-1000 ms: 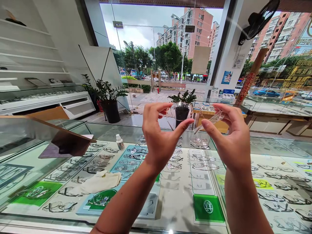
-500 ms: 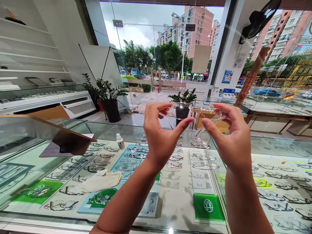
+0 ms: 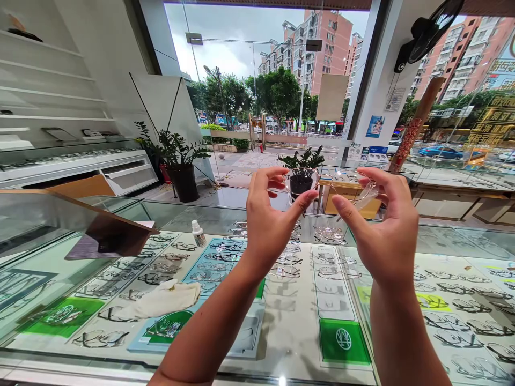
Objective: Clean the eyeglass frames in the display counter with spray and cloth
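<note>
Pinching clear glasses (image 3: 328,185), left hand (image 3: 273,225) and right hand (image 3: 386,230) hover over glass counter (image 3: 289,343) facing street window (image 3: 257,80).

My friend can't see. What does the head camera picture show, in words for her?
Two hands, the left hand and the right hand, hold up a pair of clear glasses by its rims. Below them is a glass counter full of eyeglass frames, with a white cloth and a small bottle lying on top.

Daylit shop: glass display counter (image 3: 281,332), street-facing windows (image 3: 257,80).
</note>
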`<state>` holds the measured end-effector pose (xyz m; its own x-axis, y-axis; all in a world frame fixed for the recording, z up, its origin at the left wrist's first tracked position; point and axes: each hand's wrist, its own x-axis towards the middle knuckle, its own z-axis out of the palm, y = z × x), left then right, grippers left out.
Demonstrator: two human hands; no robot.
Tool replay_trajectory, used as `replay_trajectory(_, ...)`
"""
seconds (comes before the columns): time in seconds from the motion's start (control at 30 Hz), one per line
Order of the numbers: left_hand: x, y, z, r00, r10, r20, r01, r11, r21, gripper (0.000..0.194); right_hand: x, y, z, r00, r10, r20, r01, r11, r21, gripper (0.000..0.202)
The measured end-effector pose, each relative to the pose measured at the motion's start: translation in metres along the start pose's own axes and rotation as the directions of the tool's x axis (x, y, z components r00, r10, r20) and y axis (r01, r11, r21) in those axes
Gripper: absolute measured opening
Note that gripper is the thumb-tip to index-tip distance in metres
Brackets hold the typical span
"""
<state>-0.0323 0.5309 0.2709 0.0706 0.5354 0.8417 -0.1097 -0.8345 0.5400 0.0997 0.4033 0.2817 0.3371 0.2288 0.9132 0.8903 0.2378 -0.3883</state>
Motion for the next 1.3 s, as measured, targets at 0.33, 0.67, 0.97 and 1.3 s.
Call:
replay_trajectory(0.33, 0.000, -0.005, 0.004, 0.995, -0.093, 0.024, 0.093, 0.995, -0.023, 0.060, 0.001, 0.002, 0.001, 1.000, 0.002, -0.005, -0.003, 0.999, -0.033, 0.043)
replay_trajectory(0.67, -0.001, -0.004, 0.004, 0.987, 0.115, -0.110, -0.105, 0.990, 0.093, 0.062, 0.001, 0.009, 0.001, 0.996, 0.065, 0.066, -0.060, 0.995, -0.076, 0.043)
replay_trajectory(0.97, 0.001, -0.011, 0.002, 0.974, 0.214, -0.074, -0.205, 0.973, 0.104, 0.067, 0.002, 0.007, 0.000, 0.998, 0.027, 0.064, -0.025, 0.999, -0.035, 0.049)
replay_trajectory(1.3, 0.012, -0.016, -0.007, 0.925, 0.362, 0.117, -0.369, 0.929, 0.037, 0.067, 0.007, 0.005, -0.011, 0.982, 0.007, 0.191, -0.021, 0.997, 0.071, 0.010)
